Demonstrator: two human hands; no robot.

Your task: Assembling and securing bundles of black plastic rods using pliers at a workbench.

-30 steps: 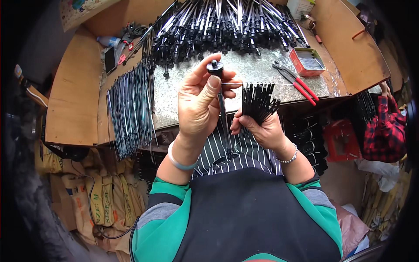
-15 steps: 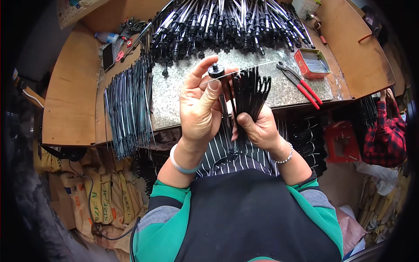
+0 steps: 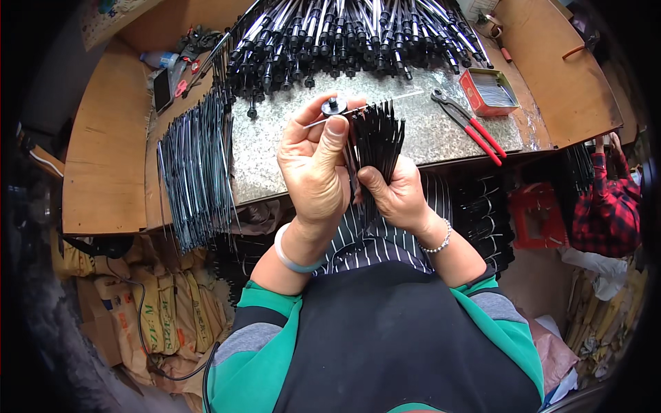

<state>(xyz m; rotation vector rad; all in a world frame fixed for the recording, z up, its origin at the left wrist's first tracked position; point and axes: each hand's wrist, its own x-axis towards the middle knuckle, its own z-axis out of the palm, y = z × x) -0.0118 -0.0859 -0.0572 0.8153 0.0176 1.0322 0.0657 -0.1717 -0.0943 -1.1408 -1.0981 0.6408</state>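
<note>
My left hand (image 3: 313, 172) is closed around a black rod with a round black cap (image 3: 334, 106), which looks like an umbrella shaft. Its thumb presses a thin silvery wire (image 3: 405, 95) that slants across just below the cap. In my right hand (image 3: 398, 196) is a fanned bundle of slim black strips (image 3: 379, 141), which look like umbrella ribs. The wire runs along the upper ends of the strips, its far end sticking out to the right. Whether it passes through every tip is too small to tell. Both hands are side by side above the bench's front edge.
Red-handled pincers (image 3: 475, 131) and a red tin of thin wires (image 3: 489, 93) lie at right. Black-and-silver shafts (image 3: 344, 41) are heaped at the back, dark ribs (image 3: 196, 165) at left. A phone (image 3: 163, 91) lies behind them. Another person's checked sleeve (image 3: 609, 193) shows far right.
The bundle has come closer to the capped rod, and its tips stand tighter together. Less of the rod shows between my hands. The whole view has shifted slightly.
</note>
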